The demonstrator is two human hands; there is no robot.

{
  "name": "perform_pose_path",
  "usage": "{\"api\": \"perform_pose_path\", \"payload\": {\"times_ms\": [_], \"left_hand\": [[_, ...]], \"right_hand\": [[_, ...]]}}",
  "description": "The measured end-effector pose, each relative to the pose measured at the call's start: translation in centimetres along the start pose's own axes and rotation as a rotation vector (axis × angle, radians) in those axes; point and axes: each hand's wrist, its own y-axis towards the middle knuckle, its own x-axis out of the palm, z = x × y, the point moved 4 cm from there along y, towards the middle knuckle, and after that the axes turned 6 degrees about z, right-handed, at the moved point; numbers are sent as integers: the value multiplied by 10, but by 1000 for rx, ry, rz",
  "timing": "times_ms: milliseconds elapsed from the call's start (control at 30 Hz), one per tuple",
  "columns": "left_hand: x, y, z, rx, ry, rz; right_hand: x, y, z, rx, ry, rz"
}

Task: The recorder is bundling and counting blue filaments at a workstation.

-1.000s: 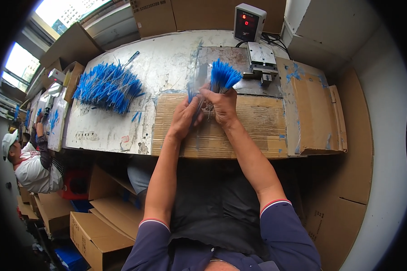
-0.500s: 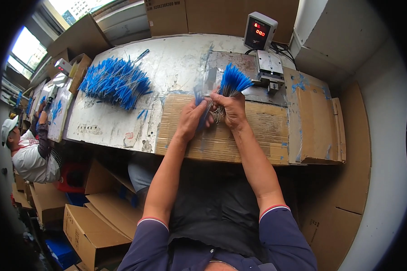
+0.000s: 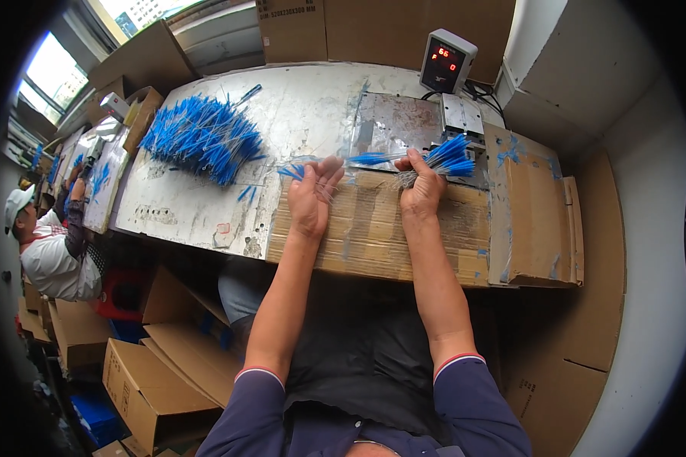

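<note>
In my right hand (image 3: 423,189) is a bundle of thin pale strands with blue ends (image 3: 451,158). The fingers wrap round it, and the blue ends fan out to the right. A few more blue-tipped strands (image 3: 370,158) stick out leftward from its thumb. My left hand (image 3: 312,199) is palm up to the left, its fingers stretched and blurred. A few blue-tipped strands (image 3: 290,172) lie across it under the thumb, their pale tails showing by the palm. Both hands are over a ribbed cardboard sheet (image 3: 373,240) on the table.
A large heap of blue-tipped strands (image 3: 200,141) lies on the white table (image 3: 297,99) at left. At the back right stand a metal device (image 3: 461,114) and a box with a lit red display (image 3: 447,62). Cardboard boxes (image 3: 160,388) are at lower left; another person (image 3: 53,259) works beyond.
My hands have moved apart. The right hand has tilted its bundle from upright to pointing right, and the left has turned palm up. The display reading has changed.
</note>
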Motion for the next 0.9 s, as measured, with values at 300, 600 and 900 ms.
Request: {"api": "perform_pose_path", "payload": {"times_ms": [300, 600, 900], "left_hand": [[41, -19, -37, -48, 58, -10], [50, -18, -53, -116, -89, -6], [35, 9, -41, -81, -258, 73]], "right_hand": [[7, -15, 8, 68, 31, 29], [11, -21, 15, 98, -69, -43], [24, -35, 26, 246, -131, -158]]}}
